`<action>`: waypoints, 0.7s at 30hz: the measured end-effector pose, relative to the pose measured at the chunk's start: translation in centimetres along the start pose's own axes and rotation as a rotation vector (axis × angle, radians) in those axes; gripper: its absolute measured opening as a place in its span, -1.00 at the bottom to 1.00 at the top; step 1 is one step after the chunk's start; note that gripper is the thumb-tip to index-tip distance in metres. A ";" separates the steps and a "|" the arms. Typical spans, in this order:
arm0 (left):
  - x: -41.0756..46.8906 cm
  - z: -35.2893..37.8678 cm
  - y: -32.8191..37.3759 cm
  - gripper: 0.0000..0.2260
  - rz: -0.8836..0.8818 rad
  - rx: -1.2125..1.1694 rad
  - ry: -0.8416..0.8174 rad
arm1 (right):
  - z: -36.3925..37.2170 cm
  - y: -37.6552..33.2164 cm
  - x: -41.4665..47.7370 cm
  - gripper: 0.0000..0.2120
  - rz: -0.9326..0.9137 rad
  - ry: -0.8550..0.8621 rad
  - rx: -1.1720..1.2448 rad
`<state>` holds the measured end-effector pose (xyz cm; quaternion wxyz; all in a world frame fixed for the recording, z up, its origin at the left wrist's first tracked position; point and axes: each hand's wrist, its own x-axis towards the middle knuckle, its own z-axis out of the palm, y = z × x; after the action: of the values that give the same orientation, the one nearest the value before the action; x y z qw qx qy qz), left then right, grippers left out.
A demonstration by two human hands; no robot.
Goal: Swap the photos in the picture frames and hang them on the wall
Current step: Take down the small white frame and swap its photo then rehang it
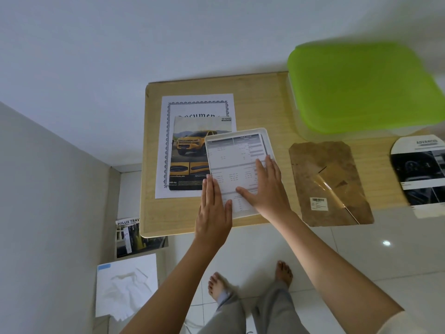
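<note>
The left hand and right hand lie flat, grasping nothing, and press a grey-printed paper sheet into the white rectangular picture frame. This looks like the photo-fitting step. Next, the brown fibreboard backing, right of the frame, probably needs seating squarely on top.

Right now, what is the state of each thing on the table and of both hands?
Frame: lying flat, back off.
Backing board: off, lying beside frame.
Green box: lid on.
Left hand: open, flat on frame's left edge.
Right hand: open, flat on sheet.
</note>
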<state>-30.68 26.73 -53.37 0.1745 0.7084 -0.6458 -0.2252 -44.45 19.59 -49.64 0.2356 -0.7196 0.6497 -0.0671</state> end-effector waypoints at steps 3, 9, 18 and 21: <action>0.0 0.0 -0.2 -0.41 0.014 -0.004 0.002 | -0.1 -0.3 0.3 -0.10 0.032 0.014 0.015; -0.1 0.0 -0.2 -0.40 0.013 0.022 0.005 | -0.6 -0.3 1.1 -0.15 0.064 0.104 0.188; -0.1 0.0 -0.3 -0.40 0.011 0.040 -0.011 | -0.9 -0.1 1.8 0.05 0.009 -0.064 0.010; -0.1 -0.1 -0.4 -0.39 0.010 0.046 -0.019 | -2.2 0.5 3.7 0.06 -0.054 -0.141 -0.011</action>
<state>-30.28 26.82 -53.52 0.1530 0.7070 -0.6558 -0.2159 -45.23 15.46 -48.67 0.2748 -0.7410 0.6124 -0.0188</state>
